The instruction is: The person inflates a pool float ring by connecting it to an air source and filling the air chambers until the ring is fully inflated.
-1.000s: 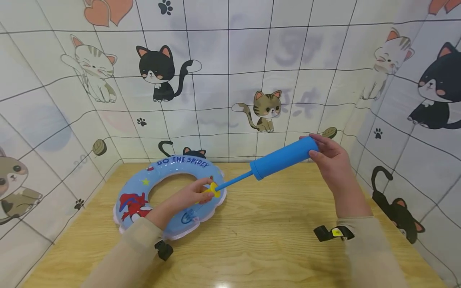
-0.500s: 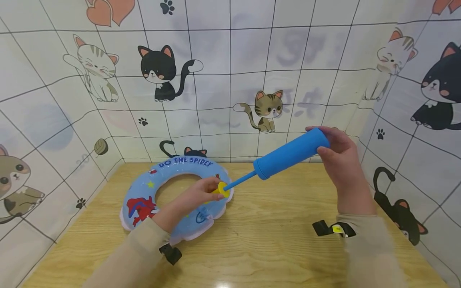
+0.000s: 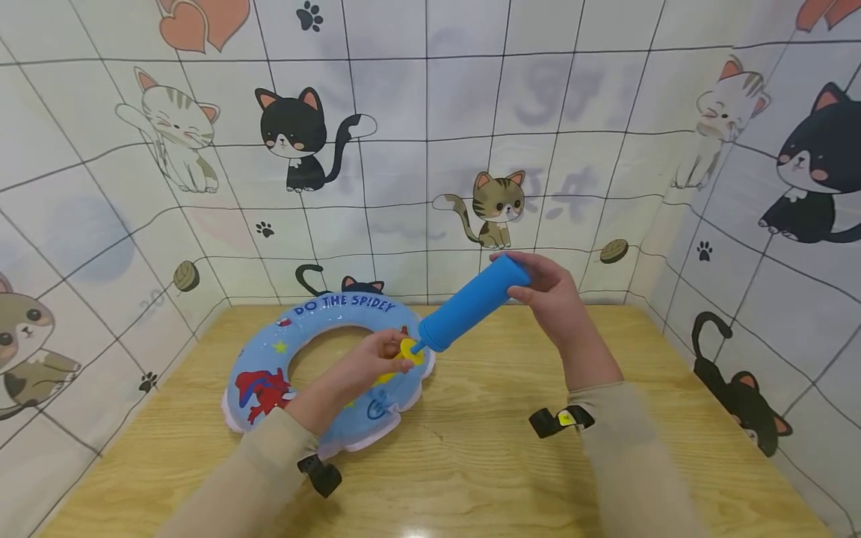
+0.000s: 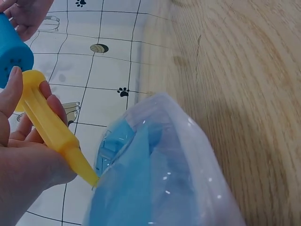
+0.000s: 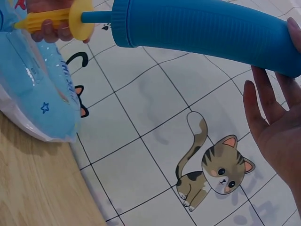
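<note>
A light blue inflatable swim ring (image 3: pixel 258 355) with cartoon prints lies on the table at left. My left hand (image 3: pixel 356 370) holds the yellow end piece (image 4: pixel 49 122) of a hand pump between thumb and fingers. In the left wrist view, the tapered yellow tip reaches the ring's surface at its valve area. My right hand (image 3: pixel 558 302) grips the far end of the blue pump barrel (image 3: pixel 471 302), which slants up to the right above the table. Only a short length of thin blue rod (image 5: pixel 96 17) shows between barrel and yellow disc.
The wooden table (image 3: pixel 484 463) stretches below and to the right of the ring. Behind and on both sides, a white grid-patterned sheet (image 3: pixel 403 164) with printed cats encloses it. Black straps with small camera mounts (image 3: pixel 548 422) sit at both sleeves.
My right hand has first drawn the barrel outward, then pushed it down and left, so less rod shows. My left hand and the ring have shifted slightly right.
</note>
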`<state>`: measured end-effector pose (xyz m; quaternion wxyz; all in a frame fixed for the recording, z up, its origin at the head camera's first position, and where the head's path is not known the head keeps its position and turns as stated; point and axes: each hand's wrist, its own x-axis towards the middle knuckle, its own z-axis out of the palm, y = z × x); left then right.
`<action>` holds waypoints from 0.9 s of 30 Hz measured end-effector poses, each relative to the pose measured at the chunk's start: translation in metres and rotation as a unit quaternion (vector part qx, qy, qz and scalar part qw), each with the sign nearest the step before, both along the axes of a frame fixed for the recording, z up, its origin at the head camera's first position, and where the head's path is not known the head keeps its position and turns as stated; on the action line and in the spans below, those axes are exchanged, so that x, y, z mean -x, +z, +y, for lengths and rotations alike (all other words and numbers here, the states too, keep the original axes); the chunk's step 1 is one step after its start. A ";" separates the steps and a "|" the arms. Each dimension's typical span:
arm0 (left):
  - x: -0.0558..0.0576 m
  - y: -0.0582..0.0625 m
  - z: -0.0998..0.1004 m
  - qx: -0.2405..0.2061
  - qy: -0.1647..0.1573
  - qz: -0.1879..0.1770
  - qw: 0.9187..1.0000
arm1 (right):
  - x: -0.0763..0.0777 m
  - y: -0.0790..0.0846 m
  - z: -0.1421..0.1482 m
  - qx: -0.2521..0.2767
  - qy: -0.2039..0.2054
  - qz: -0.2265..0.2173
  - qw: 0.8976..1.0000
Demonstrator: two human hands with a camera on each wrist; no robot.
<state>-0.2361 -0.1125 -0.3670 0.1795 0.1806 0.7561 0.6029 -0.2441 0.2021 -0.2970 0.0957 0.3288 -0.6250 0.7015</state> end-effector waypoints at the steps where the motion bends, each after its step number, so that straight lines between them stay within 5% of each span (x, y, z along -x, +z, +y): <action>1: 0.000 0.000 0.000 0.000 0.005 -0.003 1.000 | 0.002 -0.003 -0.003 -0.003 0.006 -0.003 1.000; 8: 0.000 -0.004 -0.001 -0.016 0.001 -0.005 1.000 | 0.006 -0.020 -0.019 -0.029 0.026 -0.017 0.999; 12: 0.001 -0.005 -0.004 -0.013 -0.009 -0.004 1.000 | 0.003 -0.021 -0.018 -0.054 0.004 -0.022 0.998; 27: 0.005 0.000 -0.003 0.038 -0.069 0.009 0.997 | -0.013 0.009 0.050 0.012 -0.049 0.050 0.997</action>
